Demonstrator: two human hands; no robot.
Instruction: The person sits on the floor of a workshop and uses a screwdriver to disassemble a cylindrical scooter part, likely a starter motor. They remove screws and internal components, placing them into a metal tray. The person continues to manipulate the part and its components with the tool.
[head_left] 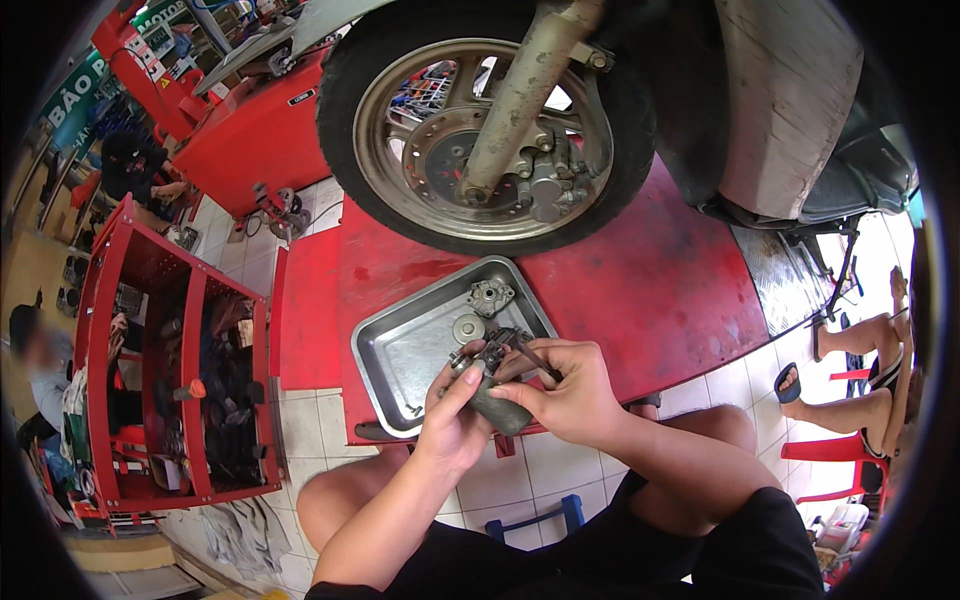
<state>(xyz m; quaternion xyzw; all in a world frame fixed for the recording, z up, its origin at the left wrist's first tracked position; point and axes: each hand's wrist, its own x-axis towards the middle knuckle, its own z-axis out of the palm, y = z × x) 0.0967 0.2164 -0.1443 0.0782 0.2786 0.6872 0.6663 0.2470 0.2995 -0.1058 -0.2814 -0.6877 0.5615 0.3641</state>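
Over the near edge of a steel tray [372, 345], my left hand [452, 425] is closed around a small metal part with a dark rounded lower body [498, 408], which looks like a carburetor. My right hand [572, 392] is closed too, its thumb pressing on the same part. A thin dark piece [540, 362] sticks out by the right fingers; whether it is a tool or belongs to the part, I cannot tell. In the tray lie a round metal disc-shaped piece [468, 328] and a cast metal cover [491, 296]. Near its front-left corner are small screw-like pieces [413, 410].
The tray rests on a red lift platform [650, 290]. Just beyond stands a motorbike's front wheel [350, 190] with fork and brake caliper [553, 185]. A red tool shelf [190, 370] is at left, a blue stool [540, 520] below. Other people are at left and right.
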